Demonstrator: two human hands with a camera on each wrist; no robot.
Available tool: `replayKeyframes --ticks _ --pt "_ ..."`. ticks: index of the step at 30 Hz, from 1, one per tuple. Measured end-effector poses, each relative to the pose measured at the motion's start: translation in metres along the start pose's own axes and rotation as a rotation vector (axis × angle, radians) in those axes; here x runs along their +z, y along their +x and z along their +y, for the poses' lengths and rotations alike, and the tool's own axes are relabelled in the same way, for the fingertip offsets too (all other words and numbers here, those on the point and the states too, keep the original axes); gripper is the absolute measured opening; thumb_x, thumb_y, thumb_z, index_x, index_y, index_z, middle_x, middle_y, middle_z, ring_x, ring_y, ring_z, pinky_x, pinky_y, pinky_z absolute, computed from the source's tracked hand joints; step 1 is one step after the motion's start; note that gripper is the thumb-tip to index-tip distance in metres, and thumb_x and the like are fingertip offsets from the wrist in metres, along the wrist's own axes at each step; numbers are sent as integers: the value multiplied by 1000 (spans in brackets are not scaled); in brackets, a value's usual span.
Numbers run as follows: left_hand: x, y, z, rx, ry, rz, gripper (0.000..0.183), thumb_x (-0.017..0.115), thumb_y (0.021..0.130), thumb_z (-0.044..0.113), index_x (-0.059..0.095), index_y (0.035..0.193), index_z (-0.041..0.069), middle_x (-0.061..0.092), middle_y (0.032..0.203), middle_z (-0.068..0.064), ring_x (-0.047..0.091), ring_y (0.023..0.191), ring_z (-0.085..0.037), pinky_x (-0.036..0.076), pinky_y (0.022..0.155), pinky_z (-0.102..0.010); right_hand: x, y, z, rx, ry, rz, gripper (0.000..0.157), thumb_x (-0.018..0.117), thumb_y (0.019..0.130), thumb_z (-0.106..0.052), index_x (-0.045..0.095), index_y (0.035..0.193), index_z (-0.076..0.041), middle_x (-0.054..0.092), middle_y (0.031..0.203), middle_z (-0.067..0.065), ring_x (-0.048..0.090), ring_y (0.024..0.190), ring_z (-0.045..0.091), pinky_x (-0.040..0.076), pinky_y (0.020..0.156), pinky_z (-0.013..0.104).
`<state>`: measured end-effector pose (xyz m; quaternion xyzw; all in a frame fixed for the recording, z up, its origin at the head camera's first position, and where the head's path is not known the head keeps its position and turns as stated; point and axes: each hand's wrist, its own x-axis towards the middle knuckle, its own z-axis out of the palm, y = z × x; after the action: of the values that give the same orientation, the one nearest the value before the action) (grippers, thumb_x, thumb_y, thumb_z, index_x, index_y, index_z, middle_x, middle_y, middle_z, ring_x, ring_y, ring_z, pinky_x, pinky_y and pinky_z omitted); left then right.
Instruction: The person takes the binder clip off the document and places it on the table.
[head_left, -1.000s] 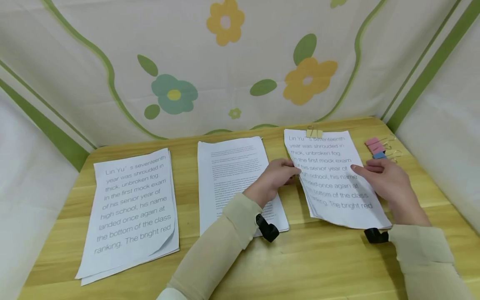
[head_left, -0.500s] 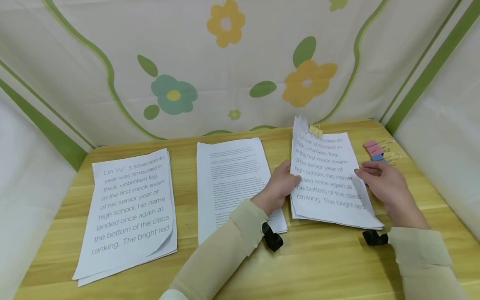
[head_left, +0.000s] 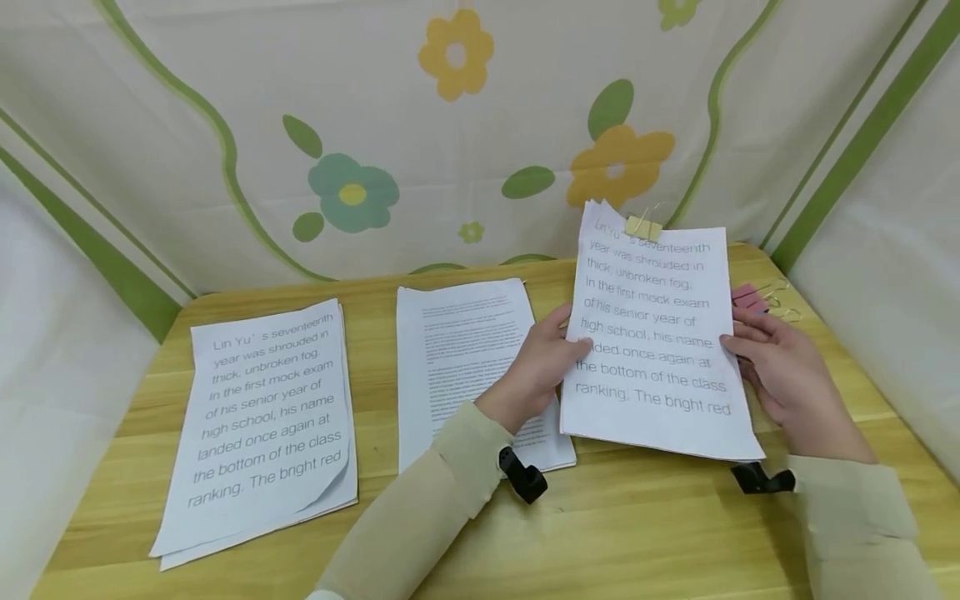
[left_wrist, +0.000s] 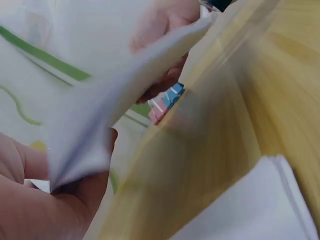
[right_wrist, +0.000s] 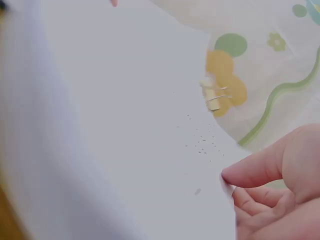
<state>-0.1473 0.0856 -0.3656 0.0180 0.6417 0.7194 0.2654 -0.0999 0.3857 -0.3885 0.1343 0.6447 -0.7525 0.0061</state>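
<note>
A stack of printed paper [head_left: 652,333] with a yellow binder clip [head_left: 643,228] on its top edge is held up off the table at the right. My left hand [head_left: 542,358] grips its left edge, thumb on the front page and fingers behind. On the opposite edge my right hand [head_left: 783,371] pinches the sheets between thumb and fingers. In the right wrist view the page [right_wrist: 125,125] fills most of the picture, with the thumb [right_wrist: 260,167] at its edge. The left wrist view catches the stack [left_wrist: 95,120] edge-on, blurred.
Pink binder clips [head_left: 750,297] lie behind my right hand, partly hidden; a blue one [left_wrist: 173,95] shows in the left wrist view. A small-print stack [head_left: 468,350] lies mid-table, and a large-print stack [head_left: 262,425] at the left. A flowered cloth [head_left: 450,167] hangs behind the wooden table [head_left: 600,533].
The clipped stack has risen off the table and tilted up toward me. My left hand's hold has become fuller, and my right hand has closed on the right edge.
</note>
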Motion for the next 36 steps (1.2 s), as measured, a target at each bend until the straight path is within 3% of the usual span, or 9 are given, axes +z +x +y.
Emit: replayKeyframes --ticks 2,4,12,21,28,36 --pt "-8 -2 1 -2 -6 -3 60 64 105 2 53 157 31 76 124 -4 78 98 -19 63 82 -33 3 -1 -1 -34 67 -37 42 66 104 1 49 140 -12 76 107 -12 74 93 4 60 74 21" --pt "-17 -4 3 -1 -11 -4 66 68 101 -1 53 157 30 76 127 -5 78 98 -21 63 81 -33 6 -3 -3 -56 100 -62 38 65 103 5 53 133 -15 78 107 -9 75 91 7 61 72 23" --pt "-61 -17 17 30 -15 21 82 75 91 -12 51 158 28 73 140 -7 78 104 -20 61 83 -31 36 -6 -5 -96 73 -166 38 62 106 3 52 137 -17 73 114 -7 74 94 8 60 74 23" --pt "-105 -31 22 30 -46 129 70 72 96 -6 53 155 27 69 146 -5 74 106 -20 59 88 -33 73 -4 3 -75 -23 -232 34 63 107 -4 54 137 -17 71 116 -8 72 96 9 60 77 24" --pt "-107 -6 34 0 -29 151 51 61 109 10 50 157 21 68 145 -8 72 106 -16 56 87 -27 79 -5 -4 -42 -90 -255 34 60 108 -3 50 140 -9 67 119 -4 72 97 11 61 81 24" --pt "-92 24 45 -7 -105 226 41 50 116 25 53 157 20 66 143 -7 66 126 -18 53 107 -31 72 -3 -13 -6 -176 -227 41 64 105 0 47 142 2 66 118 -1 73 95 10 61 85 25"
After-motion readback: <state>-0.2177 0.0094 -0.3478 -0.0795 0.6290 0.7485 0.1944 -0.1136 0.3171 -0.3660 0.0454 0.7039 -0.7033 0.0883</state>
